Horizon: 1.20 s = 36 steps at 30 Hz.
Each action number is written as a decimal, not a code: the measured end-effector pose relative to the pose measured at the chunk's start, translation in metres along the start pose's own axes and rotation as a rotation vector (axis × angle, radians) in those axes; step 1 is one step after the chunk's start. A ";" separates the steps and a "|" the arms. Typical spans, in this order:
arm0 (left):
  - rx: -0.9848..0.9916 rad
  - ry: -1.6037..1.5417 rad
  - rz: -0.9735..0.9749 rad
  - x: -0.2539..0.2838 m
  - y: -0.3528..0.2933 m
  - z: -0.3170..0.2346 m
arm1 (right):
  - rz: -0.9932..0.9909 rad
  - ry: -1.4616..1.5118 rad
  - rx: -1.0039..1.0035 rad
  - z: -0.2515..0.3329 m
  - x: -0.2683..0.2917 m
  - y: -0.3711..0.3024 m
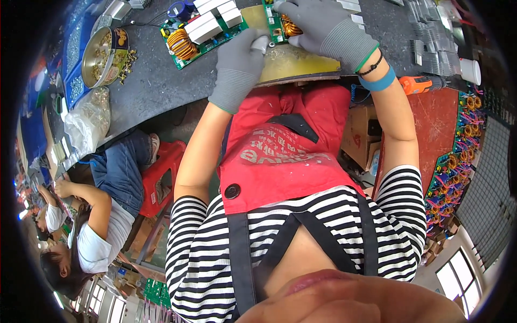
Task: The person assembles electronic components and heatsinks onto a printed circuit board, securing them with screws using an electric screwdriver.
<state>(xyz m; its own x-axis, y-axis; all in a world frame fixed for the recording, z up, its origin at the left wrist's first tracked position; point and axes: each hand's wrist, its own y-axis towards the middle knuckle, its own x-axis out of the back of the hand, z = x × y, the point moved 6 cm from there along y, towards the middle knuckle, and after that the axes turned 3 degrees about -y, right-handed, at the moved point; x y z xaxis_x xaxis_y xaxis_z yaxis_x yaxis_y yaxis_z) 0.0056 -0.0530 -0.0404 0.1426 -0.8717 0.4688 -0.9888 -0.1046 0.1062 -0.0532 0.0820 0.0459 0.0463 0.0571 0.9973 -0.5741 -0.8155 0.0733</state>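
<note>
Both my hands wear grey knit gloves. My right hand is closed around a green circuit board, and a copper-wound coil shows beside its fingers. My left hand is closed with its fingertips pinched near the board's lower left corner; what they hold, if anything, is too small to name. A small round metal piece lies just right of those fingertips. Under the board is a worn yellow plate at the table's front edge. Left of it lies another circuit board with a copper coil and white blocks.
A round tin of small brass-coloured parts stands at the left, with loose pieces beside it. Below it sits a clear plastic bag. Metal heat sinks, a white cup and an orange power tool are at the right. A co-worker sits at the left.
</note>
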 end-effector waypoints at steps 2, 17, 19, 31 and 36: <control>0.108 -0.108 0.032 0.001 -0.002 0.001 | -0.336 -0.036 0.144 0.012 0.014 -0.011; 0.258 -0.267 -0.007 0.003 -0.002 -0.004 | -0.026 -0.042 0.126 0.022 -0.002 0.003; 0.274 -0.271 0.001 0.002 -0.003 -0.002 | -0.016 -0.036 0.122 0.022 -0.004 0.004; 0.251 -0.270 -0.019 0.003 0.001 -0.004 | -0.010 -0.033 0.125 0.020 -0.010 0.006; 0.256 -0.244 -0.010 0.005 0.005 -0.001 | -0.050 -0.006 0.125 0.019 -0.007 0.007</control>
<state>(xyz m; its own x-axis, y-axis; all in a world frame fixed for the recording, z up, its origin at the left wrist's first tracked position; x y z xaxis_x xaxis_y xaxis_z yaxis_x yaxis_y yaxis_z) 0.0015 -0.0575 -0.0371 0.1686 -0.9555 0.2421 -0.9707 -0.2037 -0.1278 -0.0421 0.0647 0.0398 0.0771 0.0965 0.9923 -0.4650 -0.8769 0.1214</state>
